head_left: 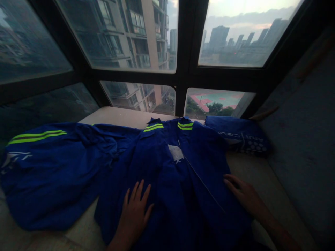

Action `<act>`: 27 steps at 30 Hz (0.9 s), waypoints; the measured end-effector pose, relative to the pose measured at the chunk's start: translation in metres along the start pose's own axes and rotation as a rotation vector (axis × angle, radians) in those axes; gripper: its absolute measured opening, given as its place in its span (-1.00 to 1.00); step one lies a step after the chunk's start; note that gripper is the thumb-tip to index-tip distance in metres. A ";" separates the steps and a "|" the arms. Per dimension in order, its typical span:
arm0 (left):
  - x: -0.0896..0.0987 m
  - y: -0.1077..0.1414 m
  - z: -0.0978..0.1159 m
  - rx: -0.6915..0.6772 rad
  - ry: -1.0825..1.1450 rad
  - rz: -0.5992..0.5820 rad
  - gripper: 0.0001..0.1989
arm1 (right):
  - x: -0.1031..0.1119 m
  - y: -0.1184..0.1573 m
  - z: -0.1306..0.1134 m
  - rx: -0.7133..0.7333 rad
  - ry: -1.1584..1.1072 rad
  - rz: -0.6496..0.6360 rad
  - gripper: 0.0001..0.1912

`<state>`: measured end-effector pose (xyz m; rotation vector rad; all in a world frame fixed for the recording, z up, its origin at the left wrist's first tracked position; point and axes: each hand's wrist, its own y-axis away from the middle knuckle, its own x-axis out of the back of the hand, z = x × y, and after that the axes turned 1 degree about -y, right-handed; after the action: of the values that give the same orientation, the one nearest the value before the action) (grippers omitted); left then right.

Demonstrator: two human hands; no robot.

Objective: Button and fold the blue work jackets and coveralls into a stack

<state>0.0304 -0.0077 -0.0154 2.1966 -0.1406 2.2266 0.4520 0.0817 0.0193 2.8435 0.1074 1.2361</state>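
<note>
A dark blue work jacket (162,174) with yellow-green stripes near its collar lies spread on the window sill, its front partly parted along a zip. Inside, below the collar, a pale label (176,153) shows. My left hand (136,205) rests flat on the jacket's left front, fingers spread. At the jacket's right edge, my right hand (242,191) touches the cloth with its fingers slightly bent and its thumb apart. Neither hand grips anything that I can see. The lower part of the jacket is dark and hard to make out.
Another blue garment (52,174) with a yellow-green stripe and white print lies at the left, against the jacket. A folded blue bundle (240,136) with white lettering sits at the back right. Dark window frames (183,76) enclose the pale sill (117,116); a wall (300,139) bounds the right.
</note>
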 end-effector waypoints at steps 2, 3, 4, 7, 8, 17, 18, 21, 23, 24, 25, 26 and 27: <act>-0.008 0.003 -0.002 -0.018 0.004 0.012 -0.43 | 0.000 0.019 0.007 -0.012 -0.007 -0.067 -0.62; -0.010 0.002 -0.003 -0.027 0.007 0.024 -0.43 | 0.001 0.026 0.008 0.004 -0.011 -0.086 -0.62; -0.012 0.001 -0.004 -0.036 0.011 0.037 -0.43 | 0.003 0.033 0.006 0.029 -0.013 -0.092 -0.63; -0.015 -0.007 -0.010 -0.061 0.024 0.083 -0.44 | 0.008 0.044 -0.010 0.137 -0.012 -0.051 -0.69; -0.016 -0.010 -0.012 -0.069 0.027 0.094 -0.44 | 0.008 0.047 -0.019 0.164 -0.004 -0.028 -0.70; 0.014 0.010 0.030 -0.145 0.176 0.281 -0.61 | -0.042 0.084 -0.138 0.407 0.043 -0.243 -0.51; 0.017 0.019 0.042 -0.156 0.221 0.292 -0.61 | -0.050 0.090 -0.143 0.450 0.061 -0.348 -0.47; 0.020 0.046 0.073 -0.209 0.314 0.256 -0.55 | -0.065 0.105 -0.136 0.520 0.077 -0.438 -0.59; 0.015 0.059 0.087 -0.227 0.333 0.223 -0.47 | -0.068 0.109 -0.113 0.517 0.083 -0.265 -0.66; 0.012 0.063 0.091 -0.222 0.333 0.216 -0.43 | -0.069 0.109 -0.098 0.504 0.104 -0.136 -0.64; 0.007 0.066 0.094 -0.205 0.327 0.214 -0.40 | -0.068 0.108 -0.080 0.480 0.138 -0.002 -0.61; 0.003 0.067 0.096 -0.182 0.318 0.218 -0.38 | -0.067 0.107 -0.062 0.442 0.177 0.121 -0.60; -0.001 0.067 0.098 -0.159 0.308 0.224 -0.38 | -0.066 0.105 -0.043 0.390 0.207 0.225 -0.58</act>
<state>0.1230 -0.0817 -0.0196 1.8125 -0.5621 2.5327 0.3803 -0.0279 0.0074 3.1073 0.0377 1.7282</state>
